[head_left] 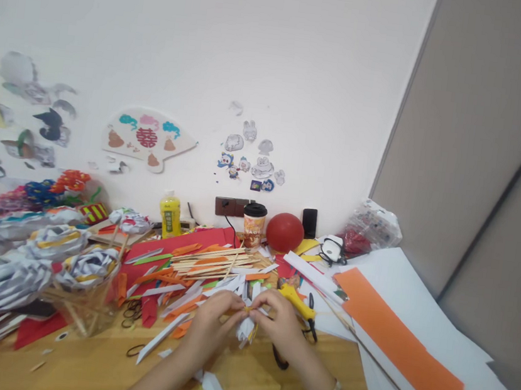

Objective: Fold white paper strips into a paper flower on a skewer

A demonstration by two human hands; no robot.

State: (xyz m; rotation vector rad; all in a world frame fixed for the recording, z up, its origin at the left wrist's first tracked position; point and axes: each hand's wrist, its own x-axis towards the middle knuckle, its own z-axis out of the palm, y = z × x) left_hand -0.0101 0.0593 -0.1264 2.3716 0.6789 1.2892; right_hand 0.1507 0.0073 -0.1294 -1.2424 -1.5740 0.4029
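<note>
My left hand (215, 317) and my right hand (277, 322) meet above the wooden table, fingertips pinched together. Between them is a small bundle of folded white paper strips (245, 331), with a little yellow at its middle; the fingers hide part of it. White strip ends stick out above and below the fingertips. Just beyond my right hand lies a yellow glue gun (297, 301) with a black cable. Folded orange strips (190, 305) and white strips (162, 337) are scattered to the left of my left hand. A bracelet circles my right wrist.
Thin wooden sticks (214, 261) lie in a pile behind the hands. A lidded paper cup (253, 227), a red balloon (285, 232) and a yellow bottle (170, 215) stand by the wall. Paper flowers (90, 266) fill the left; orange sheets (406, 346) lie right.
</note>
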